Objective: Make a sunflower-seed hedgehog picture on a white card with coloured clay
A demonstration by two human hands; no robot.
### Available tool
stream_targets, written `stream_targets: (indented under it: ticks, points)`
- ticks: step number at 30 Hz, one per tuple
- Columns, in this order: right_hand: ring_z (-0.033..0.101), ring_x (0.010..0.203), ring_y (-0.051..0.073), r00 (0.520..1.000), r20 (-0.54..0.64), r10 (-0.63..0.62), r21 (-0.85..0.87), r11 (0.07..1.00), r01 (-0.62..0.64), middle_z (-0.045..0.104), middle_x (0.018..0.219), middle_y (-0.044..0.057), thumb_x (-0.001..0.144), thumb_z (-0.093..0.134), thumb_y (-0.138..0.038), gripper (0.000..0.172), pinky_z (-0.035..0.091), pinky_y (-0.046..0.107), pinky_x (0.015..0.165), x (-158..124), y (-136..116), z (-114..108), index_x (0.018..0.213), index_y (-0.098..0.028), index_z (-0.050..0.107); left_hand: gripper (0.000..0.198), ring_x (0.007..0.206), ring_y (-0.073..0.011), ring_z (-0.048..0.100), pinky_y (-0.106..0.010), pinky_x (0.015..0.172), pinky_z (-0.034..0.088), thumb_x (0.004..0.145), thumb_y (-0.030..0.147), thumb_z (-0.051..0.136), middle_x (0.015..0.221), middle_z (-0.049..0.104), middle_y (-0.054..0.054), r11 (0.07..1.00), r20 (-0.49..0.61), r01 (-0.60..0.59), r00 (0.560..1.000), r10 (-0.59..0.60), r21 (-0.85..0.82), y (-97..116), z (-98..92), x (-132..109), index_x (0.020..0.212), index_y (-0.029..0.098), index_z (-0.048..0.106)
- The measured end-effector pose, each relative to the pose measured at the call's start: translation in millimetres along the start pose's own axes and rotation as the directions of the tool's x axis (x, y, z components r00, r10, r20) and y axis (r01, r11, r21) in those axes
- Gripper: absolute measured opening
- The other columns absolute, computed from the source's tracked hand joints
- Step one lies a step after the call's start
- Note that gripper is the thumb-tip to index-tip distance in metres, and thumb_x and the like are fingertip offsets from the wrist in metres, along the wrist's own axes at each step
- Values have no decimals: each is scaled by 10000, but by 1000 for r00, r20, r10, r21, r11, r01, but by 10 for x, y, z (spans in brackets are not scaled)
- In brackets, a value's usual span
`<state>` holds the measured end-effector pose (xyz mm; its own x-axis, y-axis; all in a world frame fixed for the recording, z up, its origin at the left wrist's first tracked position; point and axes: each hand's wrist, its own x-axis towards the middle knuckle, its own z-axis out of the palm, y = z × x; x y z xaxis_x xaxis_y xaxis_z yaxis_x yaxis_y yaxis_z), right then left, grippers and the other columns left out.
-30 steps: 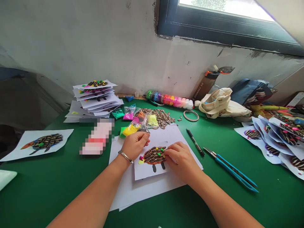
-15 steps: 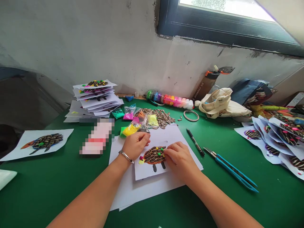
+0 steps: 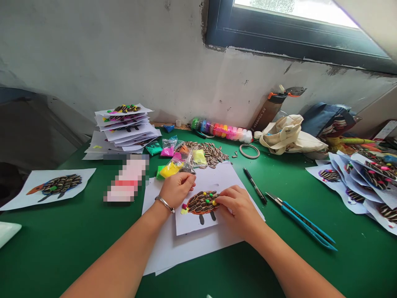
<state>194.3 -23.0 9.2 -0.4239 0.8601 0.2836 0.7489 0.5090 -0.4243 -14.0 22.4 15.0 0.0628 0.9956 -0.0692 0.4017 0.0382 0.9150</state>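
Note:
A hedgehog-like picture of black-and-white sunflower seeds (image 3: pixel 201 203) lies on an orange backing, dotted with green, yellow and pink clay. It is on a white card (image 3: pixel 198 225) atop loose paper sheets (image 3: pixel 173 252). The fingertips of my right hand (image 3: pixel 238 207) rest on its right end. My left hand (image 3: pixel 176 191), with a silver bangle on the wrist, is curled just above the seeds' left side. Its fingers hide whatever may be in the palm.
Behind my hands lie bags of coloured clay (image 3: pixel 169 169) and a heap of loose sunflower seeds (image 3: pixel 212 154). Stacks of seed pictures (image 3: pixel 124 128) stand back left, with more at right (image 3: pixel 350 186). A pen (image 3: pixel 254 186) and blue-handled craft knife (image 3: pixel 300 223) lie to the right.
My right hand has slid slightly right, uncovering more of the seeds and their coloured dots. My left hand has barely moved.

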Motion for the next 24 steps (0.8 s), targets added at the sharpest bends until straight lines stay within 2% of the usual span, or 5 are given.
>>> stream_targets:
  ticks: [2,7,12,18,24]
  points:
    - [512,810,197,1000,30,0,0,1000,0,665,824,36,749,583,-52,231,397,350,766,5,-12,-15,816,-230,715,338,633,-165,681,-246,553,532,810,465,515,744,692,-40,1000,3,3,1000,-3,5,-1,1,2,822,164,670]
    - [513,811,202,1000,0,28,-6,1000,-28,668,830,43,755,571,-66,236,388,354,759,3,11,-59,847,-229,716,344,641,-171,683,-253,559,536,803,479,524,747,692,-38,1000,11,21,1000,-21,-2,-17,5,9,836,169,669]
    - [508,818,197,996,87,12,-29,1000,-10,662,805,23,771,564,-79,244,368,354,776,-10,-11,-81,831,-258,719,356,648,-175,685,-259,570,540,796,495,526,752,693,-38,1000,13,22,1000,-22,3,-27,8,15,834,171,668]
    - [508,826,201,996,84,35,-28,999,-33,666,814,32,772,563,-75,243,357,363,783,5,-25,-134,854,-245,715,360,638,-172,681,-254,565,534,790,501,523,747,693,-36,1000,15,23,1000,-24,13,-28,6,16,811,172,667]
    - [516,809,191,993,120,-4,-5,1000,5,663,798,29,790,546,-101,234,371,359,796,3,-32,-121,821,-259,716,376,648,-180,685,-258,568,530,783,519,520,750,698,-42,999,20,33,999,-33,26,-14,5,13,807,173,665]
